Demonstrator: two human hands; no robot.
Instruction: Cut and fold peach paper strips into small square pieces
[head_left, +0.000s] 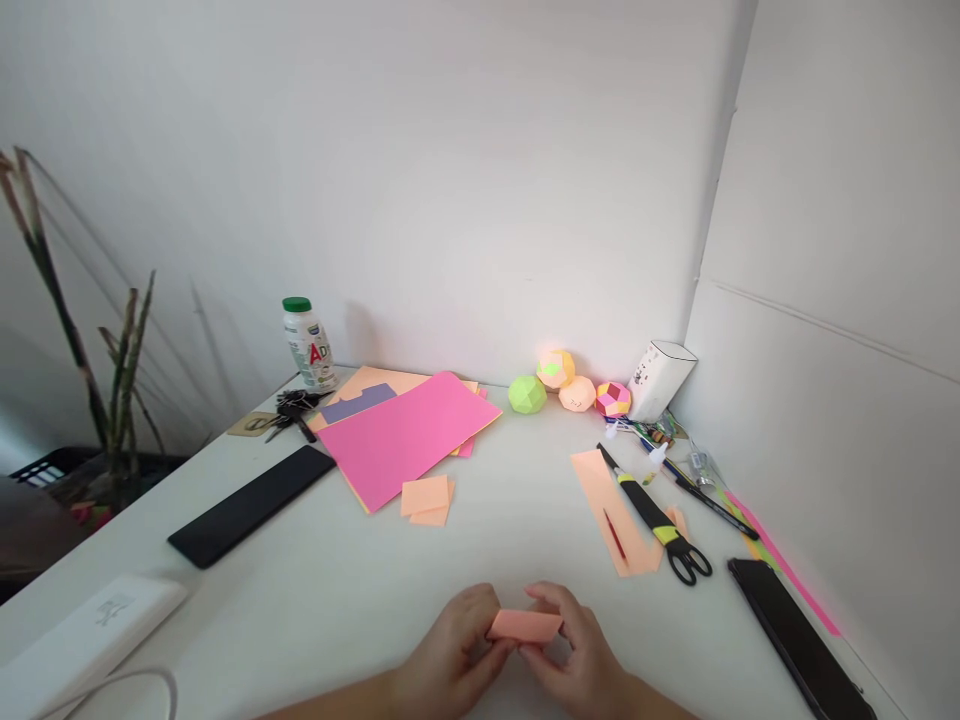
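Note:
A small piece of folded peach paper (525, 626) is held between both hands above the front of the white table. My left hand (463, 645) pinches its left end, and my right hand (574, 648) grips its right end with thumb and fingers. How the underside is folded cannot be seen. Beyond the hands lie two small peach paper pieces (425, 496), one overlapping the other. To the right, a longer peach strip (600, 505) has a thin dark red stick (615, 534) on it, beside black and yellow scissors (652, 515).
Pink and peach sheets (409, 430) lie at the back, near a white bottle (309, 345) and keys (292, 408). Several paper polyhedra (527, 394) sit by the wall. A black slab (251, 505) and white device (94, 640) are left, a phone (795, 635) right.

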